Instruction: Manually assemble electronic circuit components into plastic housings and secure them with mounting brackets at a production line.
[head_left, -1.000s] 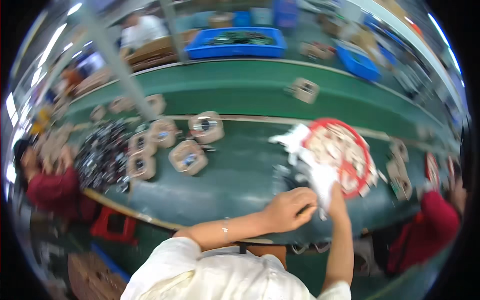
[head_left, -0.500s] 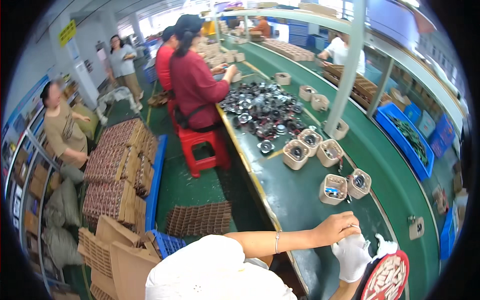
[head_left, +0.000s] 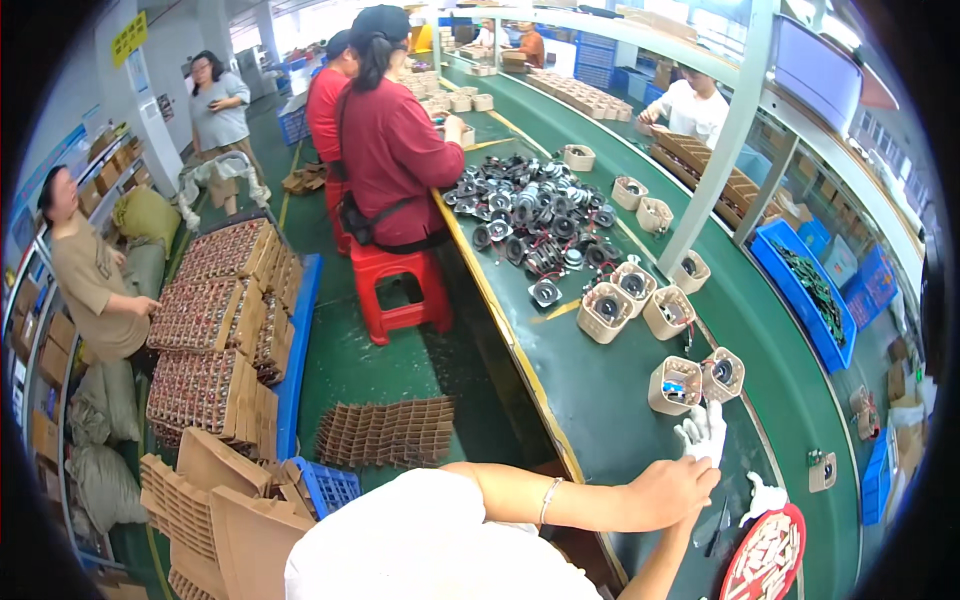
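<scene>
My right hand wears a white glove, its fingers pointing away from me and spread apart. My left hand is bare, with a bracelet at the wrist, and its fingers close on the glove's cuff at my right wrist. Just beyond the gloved fingertips stand two beige housings: one holds something blue and white, the other a round black speaker. A second white glove lies to the right of my hands. Near it is a red basket of small pale pieces.
Further up the green table lies a heap of loose speakers, with several beige housings beside it. A metal post rises along the conveyor. A co-worker in dark red is ahead left, near a red stool.
My gloved right hand has moved away from me, toward the beige housings, and its fingers now show spread. My left hand has gone from the top of the glove to its cuff.
</scene>
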